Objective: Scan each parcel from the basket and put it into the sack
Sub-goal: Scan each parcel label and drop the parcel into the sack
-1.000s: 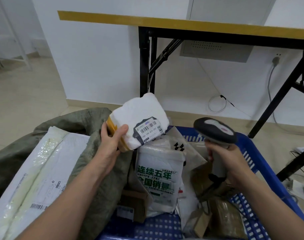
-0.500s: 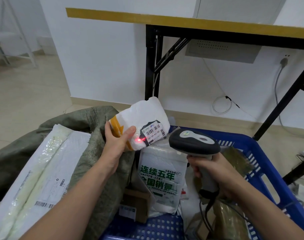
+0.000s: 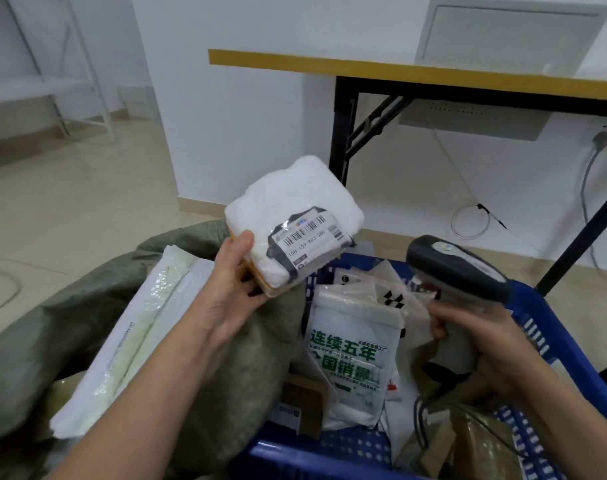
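Grip left: white parcel (image 3: pixel 288 206) is pinched at its lower-left edge by the left hand (image 3: pixel 233 292), thumb on top.
Grip right: scanner (image 3: pixel 458 268) handle is clasped by the right hand (image 3: pixel 485 344).
White parcel: held above the sack (image 3: pixel 226 393) rim, label (image 3: pixel 305 237) up, apart from the scanner head.
Basket (image 3: pixel 551 327): filled with more parcels.
Sack: white mailer (image 3: pixel 132 341) is laid inside.

Above the sack (image 3: pixel 70 323) on your left the air is open, but a long white mailer (image 3: pixel 139 341) lies across it, the basket (image 3: pixel 551 344) on the right is crowded with parcels (image 3: pixel 350 362), and the black table leg (image 3: pixel 342 140) stands far behind.
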